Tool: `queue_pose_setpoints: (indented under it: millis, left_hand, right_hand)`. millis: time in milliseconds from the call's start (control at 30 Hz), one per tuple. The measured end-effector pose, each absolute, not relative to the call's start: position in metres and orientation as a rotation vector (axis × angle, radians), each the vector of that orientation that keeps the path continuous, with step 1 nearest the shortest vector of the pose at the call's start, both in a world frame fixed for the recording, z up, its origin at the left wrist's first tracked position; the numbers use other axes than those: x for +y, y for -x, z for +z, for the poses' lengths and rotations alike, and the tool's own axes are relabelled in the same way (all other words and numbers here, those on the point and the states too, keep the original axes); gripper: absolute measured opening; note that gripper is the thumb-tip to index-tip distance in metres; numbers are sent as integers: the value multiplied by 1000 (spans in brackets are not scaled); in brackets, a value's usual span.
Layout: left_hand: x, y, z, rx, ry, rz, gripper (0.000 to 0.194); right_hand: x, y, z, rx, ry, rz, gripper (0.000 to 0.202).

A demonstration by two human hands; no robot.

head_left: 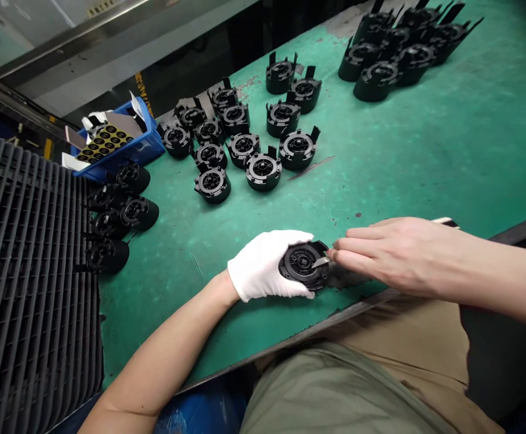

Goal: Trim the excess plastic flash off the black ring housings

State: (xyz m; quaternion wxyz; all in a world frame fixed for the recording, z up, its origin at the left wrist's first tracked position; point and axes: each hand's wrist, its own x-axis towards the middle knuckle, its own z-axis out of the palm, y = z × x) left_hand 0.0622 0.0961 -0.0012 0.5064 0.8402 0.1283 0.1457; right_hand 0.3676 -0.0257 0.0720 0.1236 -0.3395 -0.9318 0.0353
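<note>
In a white glove, my left hand point(267, 265) is wrapped round the side of a black round plastic housing point(302, 265) near the table's front edge. Its ringed top face points up. Bare, my right hand point(380, 250) pinches a knife, whose short pale blade point(320, 262) reaches over the right side of that top face. The fingers hide most of the knife's handle. Behind the right wrist shows a white and black end point(446, 222); whether it belongs to the knife, I cannot tell.
More black housings point(263, 172) stand on the green table point(425, 163), grouped at centre back, with another cluster point(378, 78) back right and several on their sides point(109, 256) at left. A blue bin point(140, 147) holds a sheet of round labels point(109, 141). Stacked grey ribbed trays point(28, 283) stand left.
</note>
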Motion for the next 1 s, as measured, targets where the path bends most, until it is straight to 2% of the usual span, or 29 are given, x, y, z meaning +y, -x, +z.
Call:
queue_pose_setpoints:
  millis: [167,267,367,633,800,1000]
  left_hand:
    - [96,-63,4,330,-2036,310,100]
    - [96,-63,7,348,-2041,279,98]
    - [97,-62,4,338,-2035,304,105]
    - [96,-62,0,325,-2041,328,104]
    - [96,-62,-2,330,-2047,328,108]
    - [97,-61,-3,305,-2049,358,109]
  right_hand:
    - [-24,-372,66,-2702,916,68,37]
    - [-40,-371,58,-2607,1065,-3,36]
    - [-57,-366,56,-2545,1220,-26,37]
    - [-78,-350,53,-2411,1355,-21,39]
    - [-81,-339,57,-2413,1363,-60,29]
    - [-77,-337,62,-2490,1313,-27,37]
